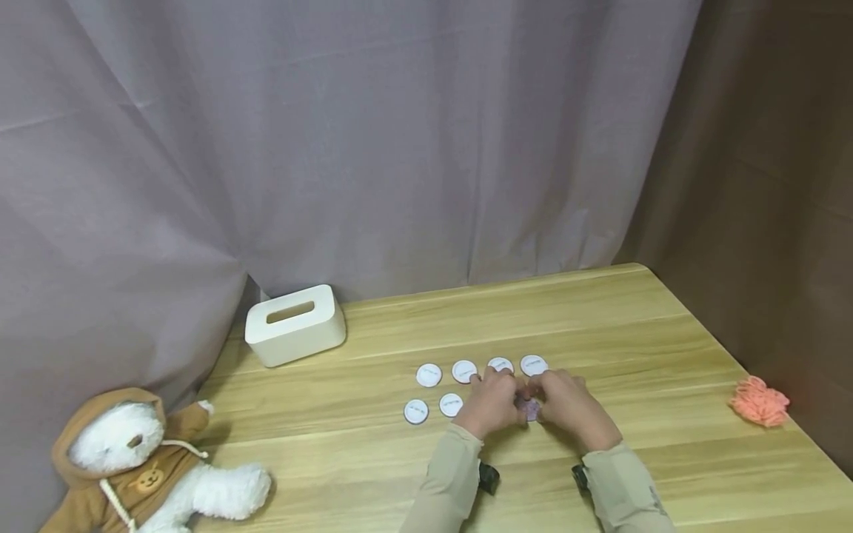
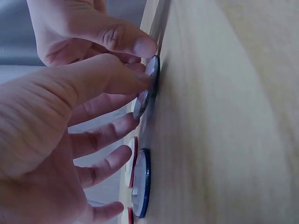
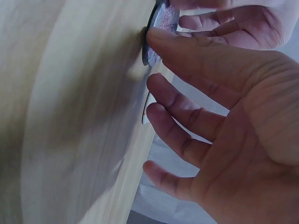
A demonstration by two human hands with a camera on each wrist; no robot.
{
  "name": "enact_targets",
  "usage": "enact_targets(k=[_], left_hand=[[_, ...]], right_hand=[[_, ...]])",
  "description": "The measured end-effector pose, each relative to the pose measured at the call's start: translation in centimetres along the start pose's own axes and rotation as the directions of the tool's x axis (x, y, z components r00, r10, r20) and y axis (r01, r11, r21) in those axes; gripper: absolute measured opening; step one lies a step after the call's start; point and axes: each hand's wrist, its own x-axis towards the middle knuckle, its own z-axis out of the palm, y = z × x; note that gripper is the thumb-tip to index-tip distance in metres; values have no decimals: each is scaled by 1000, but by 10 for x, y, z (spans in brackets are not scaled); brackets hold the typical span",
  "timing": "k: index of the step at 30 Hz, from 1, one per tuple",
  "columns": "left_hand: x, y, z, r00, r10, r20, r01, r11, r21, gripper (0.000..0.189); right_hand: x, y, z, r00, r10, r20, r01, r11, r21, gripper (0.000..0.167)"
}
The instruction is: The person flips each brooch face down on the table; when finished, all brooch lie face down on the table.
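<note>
Both hands meet over a round disc (image 1: 531,409) with a purple patterned face. My left hand (image 1: 492,400) pinches it between thumb and fingers, the other fingers spread apart in the left wrist view. From the opposite side my right hand (image 1: 573,403) pinches the disc's edge by thumb and forefinger, its remaining fingers loosely bent. The disc tilts close over the wood in the left wrist view. Pale round discs lie around the hands: a back row with one disc (image 1: 534,365) behind the right hand, and a front row with one disc (image 1: 450,404) beside the left.
The wooden table (image 1: 373,459) carries a white tissue box (image 1: 296,326) at the back left. A plush bear (image 1: 133,466) in a brown hoodie sits at the left edge. Coral yarn (image 1: 760,402) lies near the right edge. A grey curtain (image 1: 400,148) hangs behind.
</note>
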Motion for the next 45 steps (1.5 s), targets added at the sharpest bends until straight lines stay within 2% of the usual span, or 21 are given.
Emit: enact_targets(k=[7,13,18,26,31,39,45], left_hand=[[0,0,-4,1000,10,22,-11,1000,29,38],[2,-2,-4,999,35,20,-35,999,-11,36],[2,-5,-5,999,48,17,-47,998,-52,27],[0,-7,-7,996,87,-18,-89,991,-101,16],[0,-9,-8,996,78,-42,-83,987,-137,11],[2,-13,-15,991,89,-101,-103,984,-146,9],[4,-14,-14,993,71,-91,-87,978,-187,12]], right_hand=[[-1,-1,-2,1000,-11,-3,11,1000,7,31],[1,-1,0,999,-31,-12,31,1000,1,33],[0,-1,-1,1000,-24,-4,25,1000,18,28],[-4,2,-8,999,-31,10,31,999,39,20],[-5,2,-13,999,-29,16,29,999,37,16],[-4,2,-15,999,-49,-22,50,997,56,16],[-4,5,-12,999,-30,-20,32,997,63,14]])
